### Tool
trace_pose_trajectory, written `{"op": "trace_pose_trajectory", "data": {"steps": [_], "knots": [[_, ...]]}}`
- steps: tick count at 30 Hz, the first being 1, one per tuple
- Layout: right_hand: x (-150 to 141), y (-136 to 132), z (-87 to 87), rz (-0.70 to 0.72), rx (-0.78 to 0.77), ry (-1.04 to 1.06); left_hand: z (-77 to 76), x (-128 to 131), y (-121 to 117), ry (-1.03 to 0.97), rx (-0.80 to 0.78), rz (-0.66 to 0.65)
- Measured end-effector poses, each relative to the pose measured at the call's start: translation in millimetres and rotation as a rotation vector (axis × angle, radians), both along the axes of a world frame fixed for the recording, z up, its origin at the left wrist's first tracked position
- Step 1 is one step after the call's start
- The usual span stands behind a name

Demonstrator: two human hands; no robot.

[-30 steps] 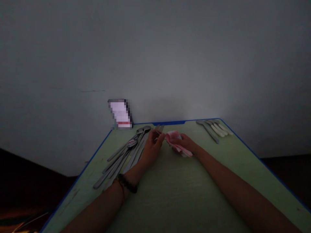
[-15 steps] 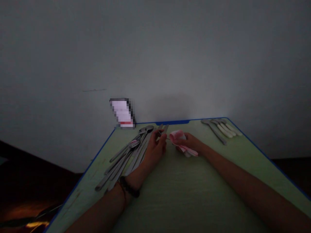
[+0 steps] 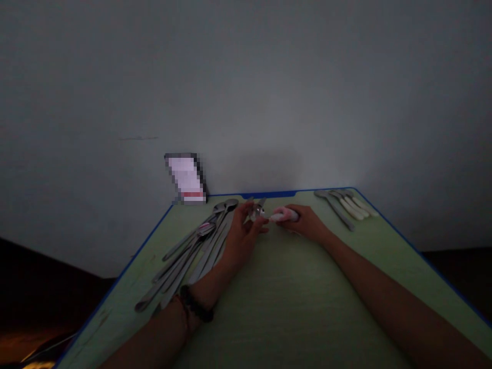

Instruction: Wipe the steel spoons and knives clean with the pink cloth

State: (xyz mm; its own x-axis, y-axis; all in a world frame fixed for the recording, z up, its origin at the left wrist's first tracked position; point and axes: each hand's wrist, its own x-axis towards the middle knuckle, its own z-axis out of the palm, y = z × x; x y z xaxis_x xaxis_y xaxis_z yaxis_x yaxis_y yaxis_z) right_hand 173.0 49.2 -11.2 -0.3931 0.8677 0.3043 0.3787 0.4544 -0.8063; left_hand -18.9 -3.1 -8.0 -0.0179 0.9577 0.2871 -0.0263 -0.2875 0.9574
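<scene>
My left hand (image 3: 244, 228) has its fingers curled around the bowl of a shiny spoon (image 3: 257, 211). The spoon's handle points right, into a pink and white cloth (image 3: 283, 215) that my right hand (image 3: 307, 223) grips. The folds hide the far end of the handle. Just left of my left hand lies a spread of metal cutlery (image 3: 180, 261), with several spoons and long flat handles, partly covered by my forearm. Over on the right are a dark metal spoon (image 3: 336, 210) and several pieces with white handles (image 3: 355, 207).
A phone (image 3: 186, 177) with a blurred, lit screen leans against the grey wall (image 3: 269, 92) at the table's back left corner. The pale green table (image 3: 292, 307) has a blue edge and touches the wall at the back.
My right hand has turned, and the cloth is now bunched closer around the handle. More of the spoon's bowl shows in my left hand. The view has shifted slightly.
</scene>
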Motion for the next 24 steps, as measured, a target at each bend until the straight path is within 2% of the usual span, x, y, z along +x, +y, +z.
{"op": "trace_pose_trajectory", "data": {"steps": [5,10,13,16,19,24], "knots": [[-2.2,-5.5,3.6,0.104,-0.234,0.088,-1.1,-0.2,-1.3,0.020,0.048,-0.075],[-3.6,-7.0,5.9,0.113,-0.245,0.080,-2.6,-3.1,0.9,0.029,0.038,-0.048],[-5.2,-4.6,1.6,0.046,-0.125,0.025,-0.9,-4.1,2.7,-0.012,0.060,0.040],[-5.2,-0.1,-5.4,-0.001,0.105,-0.066,2.0,-4.3,3.1,-0.046,0.070,0.095],[-3.7,2.1,-10.6,-0.029,0.298,-0.212,3.5,-4.4,1.8,-0.028,0.063,0.079],[-3.7,-1.1,-10.3,-0.005,0.399,-0.345,1.9,-4.0,-1.7,0.042,0.016,0.021]]}}
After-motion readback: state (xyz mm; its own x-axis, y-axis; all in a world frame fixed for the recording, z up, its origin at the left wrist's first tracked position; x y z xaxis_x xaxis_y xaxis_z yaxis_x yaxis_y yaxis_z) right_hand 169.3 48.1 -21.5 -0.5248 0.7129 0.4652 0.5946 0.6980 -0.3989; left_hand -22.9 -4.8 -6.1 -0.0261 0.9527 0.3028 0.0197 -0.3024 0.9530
